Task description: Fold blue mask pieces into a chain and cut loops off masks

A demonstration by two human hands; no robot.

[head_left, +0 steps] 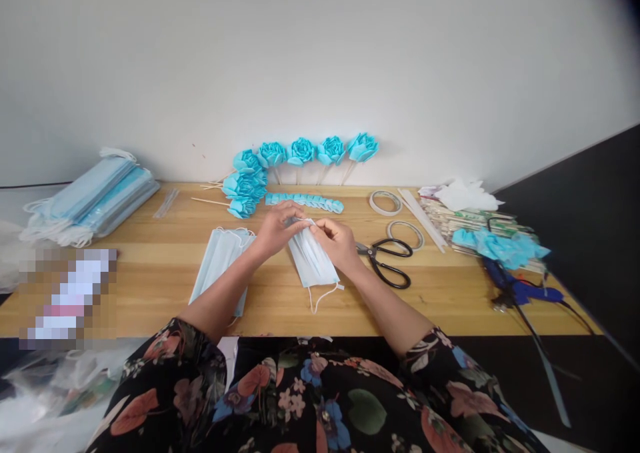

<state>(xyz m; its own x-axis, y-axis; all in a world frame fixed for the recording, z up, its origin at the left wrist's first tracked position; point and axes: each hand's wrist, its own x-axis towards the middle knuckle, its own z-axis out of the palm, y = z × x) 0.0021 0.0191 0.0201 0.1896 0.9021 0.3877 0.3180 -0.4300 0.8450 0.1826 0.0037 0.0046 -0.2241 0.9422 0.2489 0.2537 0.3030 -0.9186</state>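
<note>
Both my hands grip the far end of a light blue disposable face mask (315, 260), which slopes down toward me over the wooden table. My left hand (281, 228) pinches its far left corner. The fingers of my right hand (336, 240) are closed on the far right corner. An ear loop of the mask hangs at its near end, by the table top. Under my left forearm lies another face mask or small stack of them (215, 260). Just right of my right hand are black-handled scissors (387, 261), their blades partly hidden behind that hand.
Blue paper-like roses on sticks (302, 151) stand along the wall, others lying at their left. A row of small blue pieces (305, 202) lies before them. Mask stacks (100, 196) sit far left; tape rolls (385, 203), white sticks (423, 220) and a blue glue gun (523, 291) are right.
</note>
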